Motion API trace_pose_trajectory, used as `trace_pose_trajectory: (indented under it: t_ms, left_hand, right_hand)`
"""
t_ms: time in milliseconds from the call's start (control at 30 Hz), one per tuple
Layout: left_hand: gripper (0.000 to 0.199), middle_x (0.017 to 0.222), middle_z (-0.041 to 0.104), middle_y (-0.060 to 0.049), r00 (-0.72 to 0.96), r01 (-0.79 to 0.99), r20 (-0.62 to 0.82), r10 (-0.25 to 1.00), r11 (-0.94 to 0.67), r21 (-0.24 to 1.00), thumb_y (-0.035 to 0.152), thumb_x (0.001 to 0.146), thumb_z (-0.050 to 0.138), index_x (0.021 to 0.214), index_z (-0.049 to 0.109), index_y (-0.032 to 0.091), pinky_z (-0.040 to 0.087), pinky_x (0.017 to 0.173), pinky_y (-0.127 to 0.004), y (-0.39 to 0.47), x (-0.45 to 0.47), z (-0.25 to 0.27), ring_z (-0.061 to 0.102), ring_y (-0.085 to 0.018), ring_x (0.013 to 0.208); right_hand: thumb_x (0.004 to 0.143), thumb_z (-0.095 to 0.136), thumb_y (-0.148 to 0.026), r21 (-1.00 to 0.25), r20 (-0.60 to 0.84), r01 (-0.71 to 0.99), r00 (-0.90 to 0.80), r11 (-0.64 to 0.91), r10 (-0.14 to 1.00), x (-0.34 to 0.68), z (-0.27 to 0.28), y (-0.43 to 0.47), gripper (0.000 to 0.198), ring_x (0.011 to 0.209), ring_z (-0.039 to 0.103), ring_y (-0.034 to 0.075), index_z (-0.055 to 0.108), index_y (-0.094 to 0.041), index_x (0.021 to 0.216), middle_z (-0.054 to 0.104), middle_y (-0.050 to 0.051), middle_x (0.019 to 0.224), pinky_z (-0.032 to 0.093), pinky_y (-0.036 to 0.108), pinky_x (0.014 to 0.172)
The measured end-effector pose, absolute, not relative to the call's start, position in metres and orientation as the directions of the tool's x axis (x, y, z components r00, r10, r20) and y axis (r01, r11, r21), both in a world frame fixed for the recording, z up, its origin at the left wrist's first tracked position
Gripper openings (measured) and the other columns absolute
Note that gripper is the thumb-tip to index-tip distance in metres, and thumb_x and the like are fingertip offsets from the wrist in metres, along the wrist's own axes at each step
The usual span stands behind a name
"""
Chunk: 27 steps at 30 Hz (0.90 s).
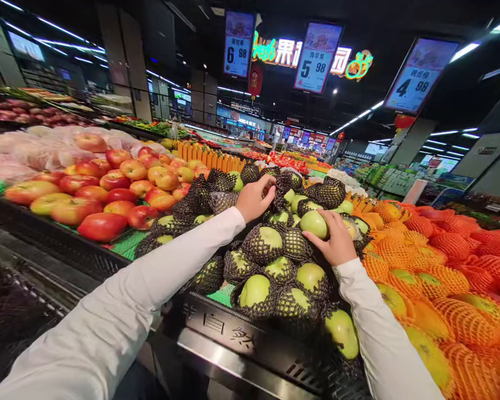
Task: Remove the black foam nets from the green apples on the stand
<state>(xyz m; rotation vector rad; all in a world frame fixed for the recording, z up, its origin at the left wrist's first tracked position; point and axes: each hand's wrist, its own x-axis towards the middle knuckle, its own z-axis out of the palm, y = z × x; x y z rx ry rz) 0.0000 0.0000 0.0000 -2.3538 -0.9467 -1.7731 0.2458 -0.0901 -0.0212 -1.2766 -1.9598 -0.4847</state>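
Note:
My right hand (337, 239) is closed around a bare green apple (314, 223), with thumb and fingers on its sides, over the right part of the pile. My left hand (254, 198) reaches over the back of the pile with curled fingers, thumb close to the fingertips. Just beside its thumb is a black foam net (280, 194); whether the fingers grip it I cannot tell. Below both hands, green apples sit in black foam nets, among them a netted apple (263, 243) and a larger one (255, 290) at the front.
Red and yellow apples (119, 180) are heaped to the left. Fruit in orange foam nets (404, 272) and red foam nets (454, 244) fills the right. A black bin edge (220, 328) runs along the front. Price signs (318, 57) hang overhead.

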Motion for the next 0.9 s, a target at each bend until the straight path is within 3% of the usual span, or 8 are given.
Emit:
trace_pose_trajectory:
  t_ms: [167, 300, 533, 667, 900]
  left_hand:
    - [0.019, 0.095, 0.070, -0.006, 0.198, 0.410, 0.895, 0.398, -0.863, 0.293, 0.018, 0.088, 0.049, 0.103, 0.061, 0.017, 0.048, 0.071, -0.026, -0.001, 0.002, -0.002, 0.066, -0.017, 0.083]
    - [0.020, 0.096, 0.069, -0.006, 0.224, 0.360, 0.901, 0.371, -0.891, 0.277, 0.013, 0.086, 0.049, 0.101, 0.061, 0.017, 0.048, 0.073, -0.027, -0.003, 0.005, -0.002, 0.064, -0.018, 0.086]
    - [0.025, 0.093, 0.064, -0.006, 0.231, 0.302, 0.918, 0.322, -0.921, 0.247, 0.003, 0.078, 0.045, 0.091, 0.061, 0.017, 0.045, 0.066, -0.025, -0.006, 0.006, -0.003, 0.060, -0.016, 0.085]
    - [0.019, 0.094, 0.066, -0.006, 0.108, 0.179, 0.919, 0.380, -0.917, 0.358, 0.007, 0.078, 0.050, 0.086, 0.064, 0.016, 0.046, 0.064, -0.024, -0.008, 0.014, 0.005, 0.061, -0.017, 0.087]
    - [0.009, 0.088, 0.070, -0.006, 0.031, -0.222, 0.782, 0.622, -0.759, 0.612, 0.024, 0.078, 0.067, 0.079, 0.067, 0.015, 0.050, 0.083, -0.032, -0.016, 0.074, 0.036, 0.065, -0.017, 0.084]
  right_hand:
    - [0.090, 0.051, -0.055, 0.018, 0.741, 0.892, -0.316, 0.452, 0.593, 0.243, -0.022, -0.091, 0.062, 0.120, 0.049, 0.034, 0.044, -0.019, 0.140, 0.053, 0.017, 0.129, 0.042, 0.053, 0.103]
    - [0.093, 0.048, -0.047, 0.145, 0.759, 0.889, -0.381, 0.434, 0.528, 0.239, -0.015, -0.092, 0.059, 0.130, 0.039, 0.035, 0.040, -0.016, 0.143, 0.046, 0.020, 0.139, 0.036, 0.055, 0.109]
    - [0.095, 0.044, -0.044, 0.108, 0.665, 0.870, -0.423, 0.482, 0.615, 0.241, -0.017, -0.086, 0.056, 0.129, 0.042, 0.032, 0.039, -0.018, 0.144, 0.045, 0.018, 0.139, 0.038, 0.052, 0.109]
    - [0.095, 0.044, -0.042, 0.115, 0.684, 0.880, -0.407, 0.461, 0.605, 0.239, -0.016, -0.087, 0.048, 0.126, 0.042, 0.033, 0.050, -0.023, 0.139, 0.045, 0.017, 0.135, 0.038, 0.054, 0.106]
    - [0.092, 0.050, -0.044, 0.075, 0.708, 0.858, -0.404, 0.508, 0.579, 0.244, -0.013, -0.088, 0.051, 0.117, 0.049, 0.032, 0.048, -0.015, 0.134, 0.057, 0.018, 0.124, 0.042, 0.051, 0.102]
